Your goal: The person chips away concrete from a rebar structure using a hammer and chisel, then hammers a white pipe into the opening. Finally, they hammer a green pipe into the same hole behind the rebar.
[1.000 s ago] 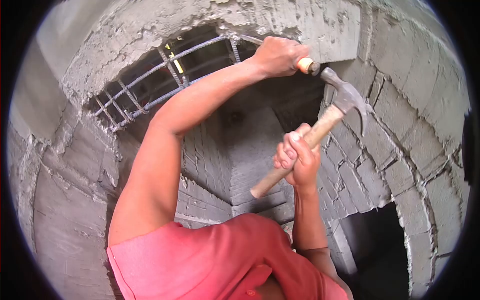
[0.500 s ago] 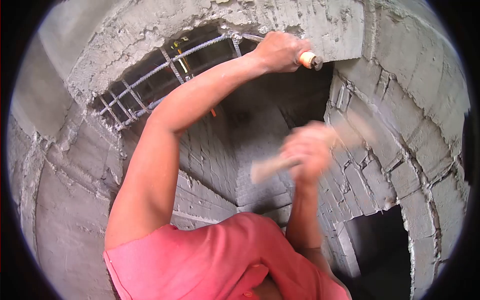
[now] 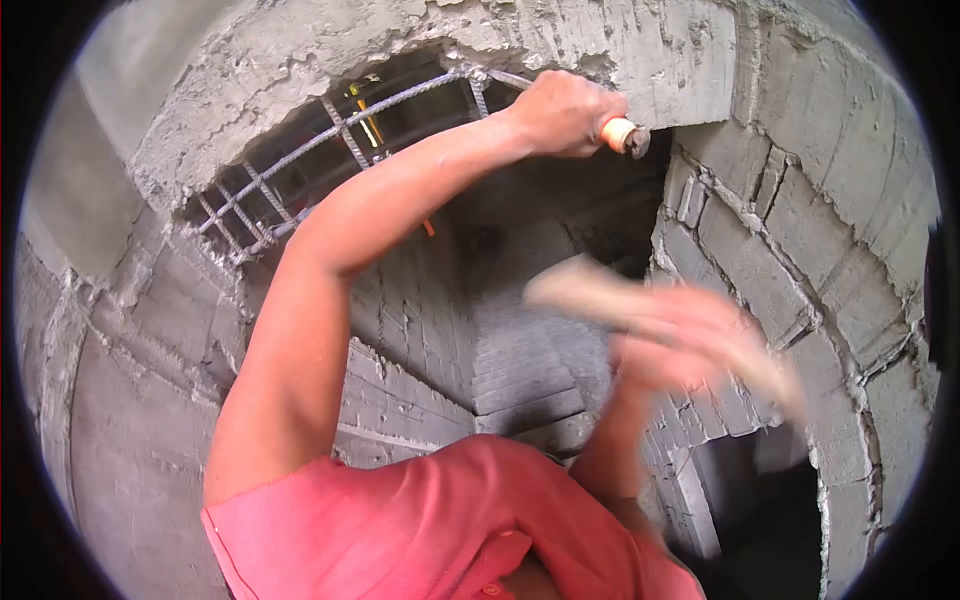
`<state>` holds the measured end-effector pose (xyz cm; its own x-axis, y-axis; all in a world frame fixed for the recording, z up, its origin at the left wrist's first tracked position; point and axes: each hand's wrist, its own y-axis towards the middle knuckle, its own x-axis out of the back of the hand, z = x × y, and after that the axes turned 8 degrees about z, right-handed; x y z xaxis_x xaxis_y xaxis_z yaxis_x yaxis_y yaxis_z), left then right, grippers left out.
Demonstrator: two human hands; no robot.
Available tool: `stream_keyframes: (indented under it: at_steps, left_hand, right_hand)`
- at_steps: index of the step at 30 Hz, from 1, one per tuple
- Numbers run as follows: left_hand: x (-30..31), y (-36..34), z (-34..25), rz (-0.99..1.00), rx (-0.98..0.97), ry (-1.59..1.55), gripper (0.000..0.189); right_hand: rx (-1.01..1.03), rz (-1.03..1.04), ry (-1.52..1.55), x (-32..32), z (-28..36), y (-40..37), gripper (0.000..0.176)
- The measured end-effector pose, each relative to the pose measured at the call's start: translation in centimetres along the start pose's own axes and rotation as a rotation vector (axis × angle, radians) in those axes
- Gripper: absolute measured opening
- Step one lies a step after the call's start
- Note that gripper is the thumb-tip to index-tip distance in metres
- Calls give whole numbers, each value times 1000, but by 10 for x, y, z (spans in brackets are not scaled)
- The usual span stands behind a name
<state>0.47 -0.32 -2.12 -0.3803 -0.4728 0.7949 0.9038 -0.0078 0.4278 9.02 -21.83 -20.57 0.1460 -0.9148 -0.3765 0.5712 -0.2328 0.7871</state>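
Note:
My left hand [image 3: 568,113] is closed around a chisel [image 3: 624,137]. The chisel's pale, worn butt sticks out to the right of the fist. On the other side its thin metal shaft runs to the broken lower edge of the concrete beam [image 3: 680,60], beside the exposed steel bars [image 3: 300,152]. Below and to the right, my right hand [image 3: 690,335] is wrapped round a hammer [image 3: 580,290]. Motion smears both hand and hammer, and the hammer's head cannot be made out clearly.
Rough block walls with mortar joints [image 3: 850,260] rise on the right, above a dark opening [image 3: 765,510]. More grey wall [image 3: 140,430] stands on the left. Coloured strips [image 3: 368,115] show behind the bars. A dark recess lies beneath the beam.
My right hand has moved right and down with the hammer, whose angle has changed. My left hand and the chisel's butt sit slightly lower and farther right in view.

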Motion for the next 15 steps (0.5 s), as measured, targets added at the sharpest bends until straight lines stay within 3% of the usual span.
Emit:
stream_keyframes:
  at_steps: [1, 2, 3, 4, 9, 11, 14, 15]
  left_hand:
    - [2, -3, -1, 9, -2, 4, 13]
    - [4, -5, 2, 26, 12, 21, 13]
    - [5, -2, 8, 29, 20, 38, 14]
    - [7, -2, 9, 90, 35, 42, 14]
    - [-8, -18, 8, 18, -70, 19, 16]
    - [-13, -22, 9, 38, -130, -15, 17]
    - [-12, -23, 11, 55, -105, 18, 19]
    - [-9, -23, 11, 52, -95, 46, 21]
  right_hand:
    - [-425, 422, 646, -19, 16, -53, 10]
    - [-1050, 668, 1125, -16, 36, -56, 8]
    - [-1275, 812, 1200, -1, 46, -48, 8]
    - [-1348, 832, 1258, 9, 46, -41, 11]
    - [-920, 144, 1429, 50, -1, 45, 11]
    - [-587, -12, 1322, 76, -27, 82, 18]
    - [-328, -361, 1393, 77, -24, 93, 30]
    - [-155, -291, 577, 49, -10, 71, 30]
